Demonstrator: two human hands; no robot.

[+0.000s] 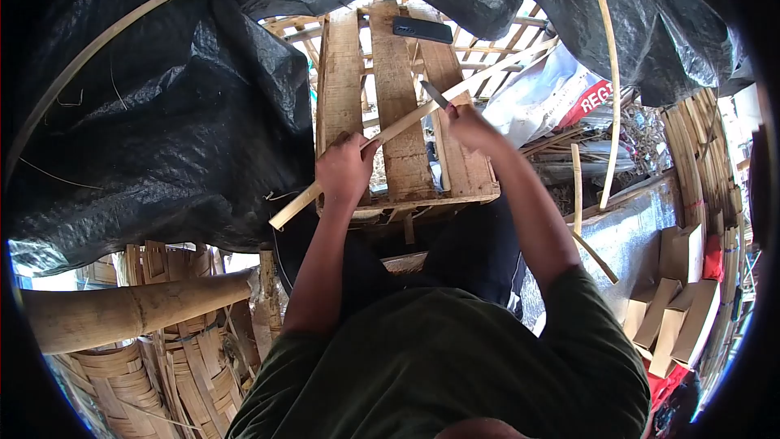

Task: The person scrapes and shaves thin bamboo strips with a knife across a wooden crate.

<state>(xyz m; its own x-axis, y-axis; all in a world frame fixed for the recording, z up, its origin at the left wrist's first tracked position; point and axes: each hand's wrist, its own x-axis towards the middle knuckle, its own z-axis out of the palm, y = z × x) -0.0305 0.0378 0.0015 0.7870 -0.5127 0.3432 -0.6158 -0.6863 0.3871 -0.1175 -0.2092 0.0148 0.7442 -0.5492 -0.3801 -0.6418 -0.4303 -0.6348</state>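
Note:
A long, pale bamboo strip [410, 119] lies slantwise over a slatted wooden bench [341, 73], its near end at lower left and its far end at upper right. My left hand [347, 169] is closed around the strip near its lower end. In my right hand [474, 128] is a knife [435, 95], its blade pointing up and left beside the strip's upper edge. Whether the blade touches the strip I cannot tell. The knife's handle is mostly hidden by my fingers.
A dark phone [422, 29] rests on the bench's far end. Black plastic sheeting [171, 114] hangs at left and above. To the right are a white printed sack [544, 97], thin bamboo sticks [611, 73] and cardboard boxes [674, 309]. A thick bamboo pole [138, 309] is at lower left.

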